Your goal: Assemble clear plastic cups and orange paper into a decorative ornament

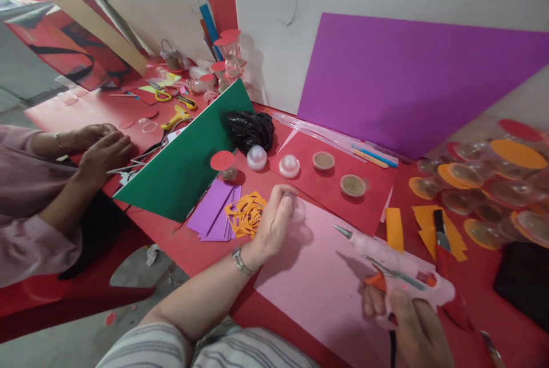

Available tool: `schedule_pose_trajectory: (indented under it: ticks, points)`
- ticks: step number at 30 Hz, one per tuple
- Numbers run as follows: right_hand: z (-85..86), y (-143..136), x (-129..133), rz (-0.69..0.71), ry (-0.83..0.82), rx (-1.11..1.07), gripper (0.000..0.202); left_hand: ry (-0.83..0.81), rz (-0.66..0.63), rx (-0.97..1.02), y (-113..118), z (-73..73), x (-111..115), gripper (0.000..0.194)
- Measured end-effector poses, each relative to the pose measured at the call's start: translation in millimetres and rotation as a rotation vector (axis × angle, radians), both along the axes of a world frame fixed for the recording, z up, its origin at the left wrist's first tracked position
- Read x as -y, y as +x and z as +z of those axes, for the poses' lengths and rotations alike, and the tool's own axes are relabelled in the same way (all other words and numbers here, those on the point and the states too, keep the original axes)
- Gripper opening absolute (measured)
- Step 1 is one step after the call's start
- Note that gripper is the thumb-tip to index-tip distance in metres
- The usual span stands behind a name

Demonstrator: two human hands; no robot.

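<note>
- One glue gun [403, 265] sits in the right hand [414, 319], fingers wrapped around its grip and near the orange trigger [376, 282]; too firm a squeeze could let out more glue than wanted.
- Its dark cord [393, 345] hangs below the grip, so a snag there could jerk the aim.
- Pink paper [309, 276] lies beneath the metal nozzle [342, 231]; a drip would probably stain it or stick things down.
- Beyond the nozzle, the left hand [274, 222] has its fingers closed narrowly on a clear plastic cup [298, 210] above the paper. Because the nozzle points roughly that way, a slip could burn those fingers, and heat might warp the thin plastic.
- Two filled cups [353, 185] rest uncovered on red paper [313, 185] farther off; a bumped sheet could spill them.
- Past the left hand, a green board [184, 162] leans on the surface [184, 245]; if knocked, it might topple the red-topped piece [222, 161] beside it.
</note>
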State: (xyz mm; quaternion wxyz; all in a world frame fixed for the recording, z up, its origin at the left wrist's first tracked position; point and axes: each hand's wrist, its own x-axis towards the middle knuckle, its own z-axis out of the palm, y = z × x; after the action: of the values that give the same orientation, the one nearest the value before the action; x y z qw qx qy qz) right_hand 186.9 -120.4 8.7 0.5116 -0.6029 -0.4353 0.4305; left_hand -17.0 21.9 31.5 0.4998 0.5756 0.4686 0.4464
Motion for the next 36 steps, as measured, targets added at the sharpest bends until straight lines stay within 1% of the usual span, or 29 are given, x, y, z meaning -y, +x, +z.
schedule_pose_trajectory:
  ticks: [3,8,13,17,21,24,27,30,33,36]
  points:
    - [-8.7,5,0,-0.047,-0.021,-0.072,0.050,-0.040,0.003,0.056,-2,-0.6,-5,0.047]
    - [-26.8,8,8,-0.092,-0.115,-0.217,0.049,-0.077,-0.090,0.119,-2,-6.3,-4,0.052]
    - [-34.7,12,12,-0.050,-0.173,-0.274,0.051,-0.133,-0.168,0.134,-1,-8.6,-3,0.056]
    - [-33.1,12,12,-0.078,-0.179,-0.262,0.053,-0.137,-0.183,0.095,-1,-8.1,-3,0.059]
    - [-24.0,7,10,-0.089,-0.178,-0.197,0.053,-0.104,-0.188,0.061,-1,-6.8,-3,0.058]
    - [-19.4,4,9,-0.049,-0.183,-0.124,0.053,-0.111,-0.221,0.062,1,-8.2,-1,0.056]
    - [-21.5,3,8,-0.015,-0.161,-0.111,0.053,-0.119,-0.245,0.062,2,-10.1,1,0.056]
    - [-24.9,3,8,-0.012,-0.137,-0.125,0.053,-0.097,-0.250,0.028,3,-10.0,2,0.059]
    - [-23.3,3,7,0.016,-0.136,-0.101,0.054,-0.048,-0.242,-0.020,2,-8.5,3,0.061]
    - [-21.4,3,4,0.028,-0.148,-0.078,0.054,0.001,-0.272,-0.052,2,-7.3,4,0.062]
